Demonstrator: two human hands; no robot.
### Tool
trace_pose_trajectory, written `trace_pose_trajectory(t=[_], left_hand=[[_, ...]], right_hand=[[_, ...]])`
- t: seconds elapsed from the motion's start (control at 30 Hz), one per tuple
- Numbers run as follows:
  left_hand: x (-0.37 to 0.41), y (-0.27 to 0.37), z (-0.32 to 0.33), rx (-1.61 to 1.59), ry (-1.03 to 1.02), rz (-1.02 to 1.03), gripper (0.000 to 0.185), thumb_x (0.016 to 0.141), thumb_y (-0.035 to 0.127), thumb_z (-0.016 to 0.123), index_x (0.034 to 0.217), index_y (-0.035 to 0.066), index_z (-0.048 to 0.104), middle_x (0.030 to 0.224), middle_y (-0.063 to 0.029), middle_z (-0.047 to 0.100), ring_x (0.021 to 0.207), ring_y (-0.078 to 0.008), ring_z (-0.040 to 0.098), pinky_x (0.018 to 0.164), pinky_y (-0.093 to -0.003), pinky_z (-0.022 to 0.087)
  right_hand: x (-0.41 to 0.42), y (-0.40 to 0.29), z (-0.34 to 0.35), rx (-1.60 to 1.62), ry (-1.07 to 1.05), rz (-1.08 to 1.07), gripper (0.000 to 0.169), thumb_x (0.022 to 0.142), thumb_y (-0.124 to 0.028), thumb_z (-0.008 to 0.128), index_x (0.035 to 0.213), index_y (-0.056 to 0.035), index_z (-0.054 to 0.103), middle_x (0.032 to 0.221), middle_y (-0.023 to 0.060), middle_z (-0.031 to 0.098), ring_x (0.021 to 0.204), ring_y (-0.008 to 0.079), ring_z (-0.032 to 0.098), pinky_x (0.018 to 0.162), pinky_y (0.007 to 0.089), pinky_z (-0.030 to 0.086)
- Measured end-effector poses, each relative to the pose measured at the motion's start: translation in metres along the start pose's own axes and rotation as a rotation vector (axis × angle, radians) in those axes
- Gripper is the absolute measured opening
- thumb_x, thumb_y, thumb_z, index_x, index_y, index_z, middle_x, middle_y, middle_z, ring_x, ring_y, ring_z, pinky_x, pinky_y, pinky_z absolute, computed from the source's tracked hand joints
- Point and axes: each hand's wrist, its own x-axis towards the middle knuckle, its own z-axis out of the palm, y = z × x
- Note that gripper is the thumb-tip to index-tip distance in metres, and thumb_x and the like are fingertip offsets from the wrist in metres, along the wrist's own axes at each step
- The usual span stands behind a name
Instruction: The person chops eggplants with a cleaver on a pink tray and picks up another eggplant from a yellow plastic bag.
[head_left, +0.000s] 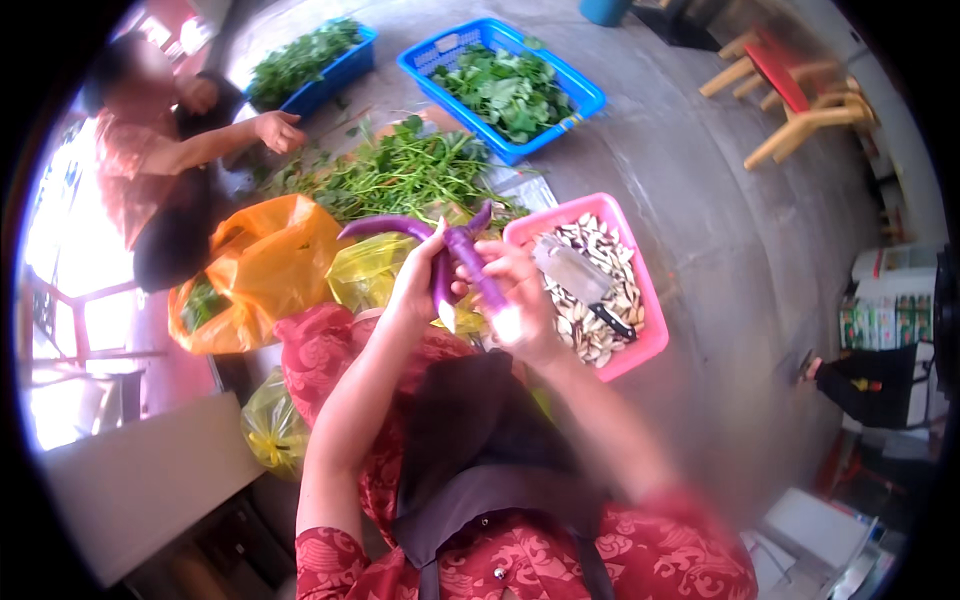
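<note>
Long purple eggplants are in my two hands above my lap. My left hand (414, 281) grips them in a bunch; one eggplant (386, 223) sticks out to the left, and another (442, 281) points down with a pale cut tip. The fingers of my right hand (527, 304), slightly blurred, are around the lower part of a thicker eggplant (472, 259), whose end is pale. Right of my hands stands a pink plastic basin (651, 315) of cut eggplant pieces (592, 334). A broad-bladed kitchen knife (577, 274) with a black handle lies on them.
Leafy green stems (412, 172) are heaped ahead. Beyond are a blue basket (517, 154) and a blue crate (337, 79) of greens. An orange plastic bag (277, 255) and a yellow bag (367, 270) sit left. Another person (142, 161) reaches toward the stems. A wooden stool (780, 75) lies far right.
</note>
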Motion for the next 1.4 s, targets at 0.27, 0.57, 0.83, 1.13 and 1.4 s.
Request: trace_pose_trajectory(t=[0.27, 0.57, 0.83, 1.13, 1.4], left_hand=[[0.019, -0.013, -0.004, -0.038, 0.003, -0.051, 0.033, 0.095, 0.019, 0.046, 0.119, -0.004, 0.049, 0.079, -0.0082, 0.064, 0.071, -0.0204, 0.063, 0.071, -0.0344, 0.055], [0.040, -0.050, 0.022, 0.115, 0.090, -0.054, 0.028, 0.097, 0.025, 0.048, 0.111, 0.001, 0.048, 0.087, -0.0095, 0.061, 0.065, -0.0185, 0.060, 0.060, -0.0325, 0.054], [0.055, -0.118, 0.053, 0.453, 0.222, -0.023, 0.040, 0.089, 0.006, 0.058, 0.126, -0.002, 0.045, 0.097, -0.0155, 0.066, 0.082, -0.0235, 0.068, 0.060, -0.0289, 0.055], [0.045, -0.187, 0.048, 0.476, 0.297, -0.040, 0.042, 0.086, 0.007, 0.064, 0.126, 0.003, 0.052, 0.082, -0.0071, 0.065, 0.062, -0.0134, 0.059, 0.052, -0.0254, 0.047], [0.037, -0.181, 0.009, 0.316, 0.350, -0.127, 0.035, 0.088, 0.006, 0.061, 0.123, 0.004, 0.053, 0.083, -0.0066, 0.064, 0.061, -0.0137, 0.059, 0.051, -0.0269, 0.049]], right_hand=[[-0.073, 0.032, -0.121, -1.263, 0.166, 0.100, 0.032, 0.076, 0.005, 0.059, 0.107, -0.0027, 0.055, 0.107, 0.0157, 0.056, 0.103, 0.0349, 0.052, 0.092, 0.0445, 0.042], [-0.126, 0.033, -0.206, -1.404, 0.269, 0.478, 0.034, 0.075, -0.011, 0.060, 0.107, -0.0080, 0.048, 0.095, 0.0146, 0.061, 0.085, 0.0324, 0.063, 0.069, 0.0446, 0.050], [-0.167, -0.001, -0.181, -0.818, 0.667, 0.493, 0.026, 0.089, -0.017, 0.056, 0.113, -0.0056, 0.058, 0.075, 0.0138, 0.063, 0.063, 0.0243, 0.062, 0.059, 0.0380, 0.048], [-0.106, 0.001, -0.171, -1.552, 0.298, 0.226, 0.050, 0.076, -0.004, 0.056, 0.125, -0.0117, 0.054, 0.074, 0.0148, 0.062, 0.065, 0.0335, 0.064, 0.056, 0.0432, 0.050], [-0.119, 0.025, -0.195, -1.490, 0.255, 0.285, 0.046, 0.079, -0.006, 0.054, 0.124, -0.0135, 0.055, 0.068, 0.0135, 0.063, 0.058, 0.0324, 0.063, 0.053, 0.0430, 0.050]])
